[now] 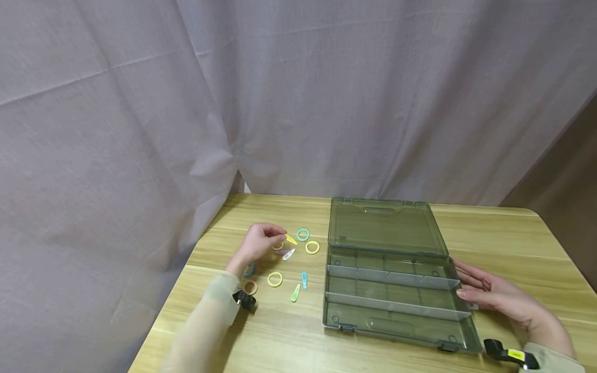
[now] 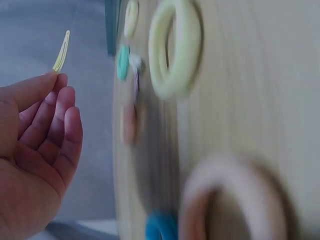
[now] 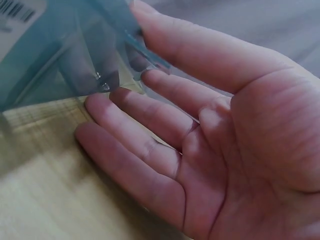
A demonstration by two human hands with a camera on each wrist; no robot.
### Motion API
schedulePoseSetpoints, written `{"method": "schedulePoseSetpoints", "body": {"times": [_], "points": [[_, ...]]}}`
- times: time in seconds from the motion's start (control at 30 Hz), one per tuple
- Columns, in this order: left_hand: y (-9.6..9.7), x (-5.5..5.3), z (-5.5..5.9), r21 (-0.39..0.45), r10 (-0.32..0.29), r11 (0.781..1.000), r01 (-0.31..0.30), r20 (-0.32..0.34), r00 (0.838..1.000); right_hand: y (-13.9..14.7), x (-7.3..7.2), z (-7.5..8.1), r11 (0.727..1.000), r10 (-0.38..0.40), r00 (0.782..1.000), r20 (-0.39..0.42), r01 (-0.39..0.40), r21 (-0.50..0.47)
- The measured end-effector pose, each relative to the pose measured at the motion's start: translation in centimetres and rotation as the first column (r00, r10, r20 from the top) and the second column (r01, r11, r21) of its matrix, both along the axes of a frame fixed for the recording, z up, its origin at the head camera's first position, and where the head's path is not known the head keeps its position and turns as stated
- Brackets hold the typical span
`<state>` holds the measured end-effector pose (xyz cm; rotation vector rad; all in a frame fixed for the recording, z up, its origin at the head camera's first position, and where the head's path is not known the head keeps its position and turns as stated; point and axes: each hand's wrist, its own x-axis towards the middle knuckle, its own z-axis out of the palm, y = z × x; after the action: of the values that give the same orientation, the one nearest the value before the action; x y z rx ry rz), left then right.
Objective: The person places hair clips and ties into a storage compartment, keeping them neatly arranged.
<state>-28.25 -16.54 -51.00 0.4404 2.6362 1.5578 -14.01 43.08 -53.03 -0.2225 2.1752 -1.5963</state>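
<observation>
Between thumb and fingertips my left hand pinches a yellow snap hair clip, held up by one end in the left wrist view. Below and around it lie a white hair clip, a purple hair clip, a green hair tie and a yellow hair tie. My right hand holds the right side of a smoky see-through organizer box, its thumb at the rim and its fingers along the outside and lower edge. The box's lid is swung back.
Nearer the front lie a blue clip, a green clip, another yellow hair tie, a brown hair tie and a blue hair tie. Two dividers split the box into long compartments. A grey curtain hangs behind the table.
</observation>
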Motion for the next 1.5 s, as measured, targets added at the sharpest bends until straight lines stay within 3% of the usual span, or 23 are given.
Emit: {"method": "schedulePoseSetpoints", "body": {"times": [0.17, 0.37, 0.6, 0.83, 0.97, 1.3, 1.5], "points": [[2.7, 0.5, 0.4, 0.028, -0.076, 0.997, 0.075, 0.018, 0.997, 0.2, 0.1, -0.1, 1.0, 0.017, 1.0, 0.009, -0.017, -0.005], [5.7, 1.0, 0.7, 0.019, -0.119, 0.993, 0.12, -0.026, 0.992, 0.0, -0.4, -0.2, 1.0, 0.018, 0.999, 0.048, -0.017, -0.006], [8.8, 1.5, 1.1, -0.054, -0.194, 0.98, 0.192, -0.037, 0.98, -0.5, -0.7, -0.3, 1.0, 0.007, 0.999, 0.046, -0.007, -0.007], [10.9, 1.9, 1.3, -0.158, -0.249, 0.958, 0.241, -0.031, 0.968, -0.4, -0.9, -0.4, 0.999, 0.024, 0.995, 0.099, -0.021, -0.027], [11.9, 1.7, 1.5, -0.276, -0.306, 0.919, 0.281, -0.051, 0.951, -0.2, -1.0, -0.2, 0.999, 0.031, 0.992, 0.125, -0.029, -0.02], [13.7, 1.6, 2.2, -0.547, -0.419, 0.77, 0.328, -0.046, 0.907, -0.2, -0.6, -0.2, 1.0, 0.008, 0.997, 0.075, -0.007, -0.012], [14.0, 1.7, 2.0, -0.622, -0.435, 0.722, 0.302, -0.069, 0.898, -0.2, -0.7, -0.1, 1.0, 0.017, 0.997, 0.073, -0.015, -0.023]]}}
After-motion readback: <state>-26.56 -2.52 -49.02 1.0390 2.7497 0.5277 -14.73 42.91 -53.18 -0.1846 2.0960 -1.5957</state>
